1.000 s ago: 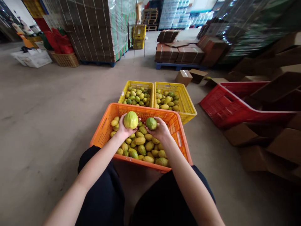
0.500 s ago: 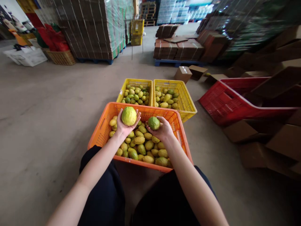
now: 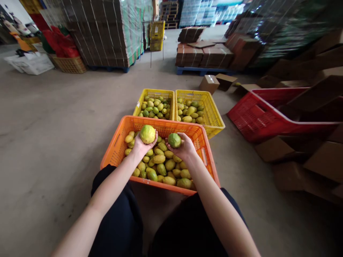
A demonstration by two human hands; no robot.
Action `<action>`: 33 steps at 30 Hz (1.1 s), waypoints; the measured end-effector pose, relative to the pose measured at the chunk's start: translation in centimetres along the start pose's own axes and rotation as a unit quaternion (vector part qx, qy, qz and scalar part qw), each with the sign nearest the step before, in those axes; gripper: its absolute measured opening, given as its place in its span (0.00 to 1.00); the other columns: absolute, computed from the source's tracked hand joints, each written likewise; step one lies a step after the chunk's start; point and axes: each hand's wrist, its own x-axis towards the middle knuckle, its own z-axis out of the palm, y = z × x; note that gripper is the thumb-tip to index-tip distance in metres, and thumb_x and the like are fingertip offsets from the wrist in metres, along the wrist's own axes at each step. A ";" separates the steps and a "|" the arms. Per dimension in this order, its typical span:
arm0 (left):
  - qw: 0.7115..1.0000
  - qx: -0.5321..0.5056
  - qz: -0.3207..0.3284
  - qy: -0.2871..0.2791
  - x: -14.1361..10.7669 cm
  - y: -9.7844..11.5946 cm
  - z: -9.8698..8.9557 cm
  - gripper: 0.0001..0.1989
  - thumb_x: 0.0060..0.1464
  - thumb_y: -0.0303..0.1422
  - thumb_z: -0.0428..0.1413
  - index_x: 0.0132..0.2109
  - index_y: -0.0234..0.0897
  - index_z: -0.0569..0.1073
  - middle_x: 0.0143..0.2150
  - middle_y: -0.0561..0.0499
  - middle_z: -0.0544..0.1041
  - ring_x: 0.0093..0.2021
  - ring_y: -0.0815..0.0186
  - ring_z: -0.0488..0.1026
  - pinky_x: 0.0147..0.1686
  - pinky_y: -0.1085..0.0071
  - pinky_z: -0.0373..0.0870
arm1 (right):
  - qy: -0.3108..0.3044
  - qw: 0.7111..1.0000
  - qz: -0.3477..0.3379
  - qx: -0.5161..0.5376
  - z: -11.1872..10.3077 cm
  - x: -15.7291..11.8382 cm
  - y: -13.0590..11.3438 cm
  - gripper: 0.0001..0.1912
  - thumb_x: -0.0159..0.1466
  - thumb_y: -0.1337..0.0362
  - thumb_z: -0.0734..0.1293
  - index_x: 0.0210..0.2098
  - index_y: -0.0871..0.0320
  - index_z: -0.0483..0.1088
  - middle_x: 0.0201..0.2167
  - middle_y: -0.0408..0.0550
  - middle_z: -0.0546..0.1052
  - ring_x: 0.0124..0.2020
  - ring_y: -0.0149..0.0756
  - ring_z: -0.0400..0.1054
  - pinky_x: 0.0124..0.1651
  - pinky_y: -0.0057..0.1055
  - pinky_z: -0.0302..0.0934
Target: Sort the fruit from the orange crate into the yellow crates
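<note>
My left hand point(image 3: 141, 147), palm up with curled fingers, holds a large, ribbed yellow-green fruit point(image 3: 147, 134). In my right hand point(image 3: 187, 147) is a smaller, greener fruit point(image 3: 174, 140), gripped from its right side. Both hands are over an orange plastic crate point(image 3: 114, 146), side by side and a little apart. Many oval yellow and green fruits point(image 3: 159, 159) of a similar look lie in that crate, partly hidden by my forearms. I cannot tell their exact kind.
Beyond the orange crate, a left yellow crate point(image 3: 138, 107) and a right yellow crate point(image 3: 215, 116) hold similar fruit. A red crate point(image 3: 243, 114) and open cardboard boxes point(image 3: 278, 148) lie to the right. Farther back are a wrapped pallet stack point(image 3: 99, 32) and flat cartons point(image 3: 203, 55) on a blue pallet.
My left hand has lowered slightly and its fingers have closed more around the yellow-green fruit, which has turned. My right hand has shifted slightly left with the green fruit.
</note>
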 end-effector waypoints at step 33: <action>0.986 0.058 0.079 -0.133 -2.1 -1.5 1.1 0.18 0.63 0.41 0.46 0.51 0.43 0.75 0.49 0.48 0.79 0.52 0.54 0.75 0.46 0.56 0.75 | -0.083 0.964 -0.223 -0.120 0.3 -0.2 1.3 0.08 0.54 0.67 0.71 0.35 0.55 0.74 0.29 0.38 0.76 0.27 0.30 0.68 0.28 0.25 0.63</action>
